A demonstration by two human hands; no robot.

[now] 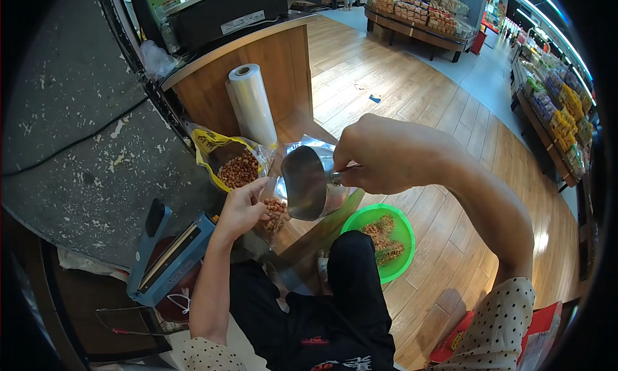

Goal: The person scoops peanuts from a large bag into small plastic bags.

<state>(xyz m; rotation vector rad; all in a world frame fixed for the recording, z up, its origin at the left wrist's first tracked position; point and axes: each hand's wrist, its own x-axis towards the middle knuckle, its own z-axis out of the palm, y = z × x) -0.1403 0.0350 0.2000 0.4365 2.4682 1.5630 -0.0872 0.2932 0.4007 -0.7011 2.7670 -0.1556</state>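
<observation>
My right hand [386, 153] grips the handle of a metal scoop [305, 182], tilted over a small clear plastic bag [275, 226]. Brown nuts or beans [276, 207] lie in that bag, and my left hand [242, 204] pinches its rim. The scoop hides part of the bag's mouth. Just beyond my left hand, a large yellow-edged plastic sack [205, 151] stands open with more of the brown nuts [240, 169] inside. A bright green basin [408, 243] near my knee holds filled clear bags [381, 233].
A roll of clear plastic bags [251, 100] stands against the wooden counter [294, 57]. To the left is a blue impulse heat sealer [169, 264]. A black cable [82, 139] crosses the worn grey surface [72, 187]. Shop shelves [420, 21] stand farther off, with wood-plank floor [434, 216] between.
</observation>
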